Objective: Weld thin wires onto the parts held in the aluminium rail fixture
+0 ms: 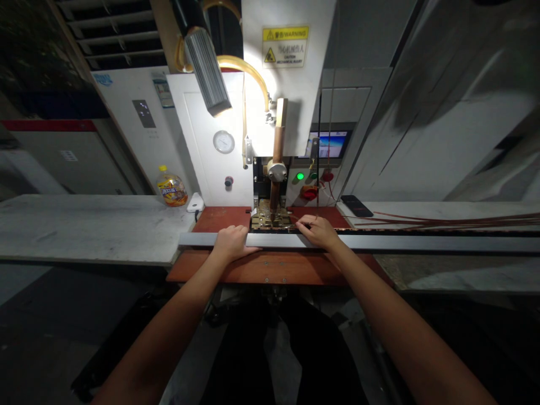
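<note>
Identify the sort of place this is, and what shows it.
Probably a factory workshop, at a machine station: a mechanical-injury warning label on the white machine column, a lit control display, and a long silver metal bar spanning the front of the station.

Left hand (pixel 232 243) on long silver bar (pixel 379 242)

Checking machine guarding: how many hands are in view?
2: left hand on the silver bar, left of the copper-coloured rod; right hand at the bar's far edge, right of the rod. No others show.
</note>
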Tool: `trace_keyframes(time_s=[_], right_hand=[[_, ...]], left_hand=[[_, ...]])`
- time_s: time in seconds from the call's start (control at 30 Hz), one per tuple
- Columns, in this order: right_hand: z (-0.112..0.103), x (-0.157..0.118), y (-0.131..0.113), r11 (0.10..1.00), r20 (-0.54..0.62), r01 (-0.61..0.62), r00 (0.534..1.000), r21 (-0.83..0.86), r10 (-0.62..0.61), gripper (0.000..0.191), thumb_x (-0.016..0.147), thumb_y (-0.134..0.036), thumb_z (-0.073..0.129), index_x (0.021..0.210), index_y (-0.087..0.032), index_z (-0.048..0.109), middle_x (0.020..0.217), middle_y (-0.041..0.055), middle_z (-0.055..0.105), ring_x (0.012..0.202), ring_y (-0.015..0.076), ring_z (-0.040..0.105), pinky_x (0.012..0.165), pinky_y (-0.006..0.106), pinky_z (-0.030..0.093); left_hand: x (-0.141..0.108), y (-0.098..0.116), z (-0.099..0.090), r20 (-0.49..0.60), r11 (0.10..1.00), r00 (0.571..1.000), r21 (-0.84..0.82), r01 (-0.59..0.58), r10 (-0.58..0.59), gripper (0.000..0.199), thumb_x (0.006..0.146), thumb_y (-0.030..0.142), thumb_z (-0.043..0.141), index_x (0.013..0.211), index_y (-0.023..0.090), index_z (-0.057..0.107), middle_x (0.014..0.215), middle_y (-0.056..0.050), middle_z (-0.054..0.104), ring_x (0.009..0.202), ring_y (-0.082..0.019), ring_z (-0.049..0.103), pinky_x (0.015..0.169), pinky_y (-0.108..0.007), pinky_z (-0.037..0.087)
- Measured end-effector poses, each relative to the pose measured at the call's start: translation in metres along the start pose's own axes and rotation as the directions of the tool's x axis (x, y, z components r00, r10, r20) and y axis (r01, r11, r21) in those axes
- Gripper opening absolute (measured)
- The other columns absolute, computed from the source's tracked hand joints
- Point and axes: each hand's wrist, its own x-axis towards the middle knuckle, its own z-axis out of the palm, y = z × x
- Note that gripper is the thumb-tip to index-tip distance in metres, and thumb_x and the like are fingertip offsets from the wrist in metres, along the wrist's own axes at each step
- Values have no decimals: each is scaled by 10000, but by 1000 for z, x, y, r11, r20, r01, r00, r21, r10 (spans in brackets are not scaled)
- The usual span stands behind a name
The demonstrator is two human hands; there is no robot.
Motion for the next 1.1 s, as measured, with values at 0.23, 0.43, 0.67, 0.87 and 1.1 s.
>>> trace_keyframes(time_s=[0.23,0.43,0.67,0.87,1.1], right_hand=[[-2,-1,2,1000,-7,-3,1000,9,3,310,962,-317,475,802,-226,724,870,70,751,828,207,682,769,295,473],[-3,-1,2,1000,3,-7,1000,-10,7,307,961,-311,466,814,-224,721,887,68,753,844,202,686,774,283,476],[-5,-3,3,1000,-1,-22,1000,0,22,295,953,-311,473,838,-220,729,900,71,759,842,207,686,772,294,476],[-6,-4,4,1000,-13,-11,1000,21,11,292,954,-303,476,830,-215,726,909,72,760,834,208,690,772,295,469],[-7,-5,7,1000,-21,0,1000,16,0,301,957,-307,474,821,-211,725,899,76,761,827,218,688,752,302,462]], left_hand=[[1,1,1,4,1000,1000,-10,0,0,622,762,786,572,938,194,643,995,-129,714,934,-295,648,771,-377,453],[2,2,4,-16,1000,1000,12,-6,6,640,748,805,568,925,194,632,979,-126,713,929,-299,653,752,-375,455],[3,4,6,-24,1000,1000,13,-11,11,627,744,797,581,915,195,629,965,-126,711,930,-306,654,744,-379,460],[4,6,6,-26,1000,1000,9,-18,18,638,752,802,565,921,190,632,965,-128,710,928,-307,655,751,-383,460],[5,9,6,-23,1000,1000,11,-15,16,633,761,792,563,936,189,646,968,-115,705,930,-289,656,762,-364,466]])
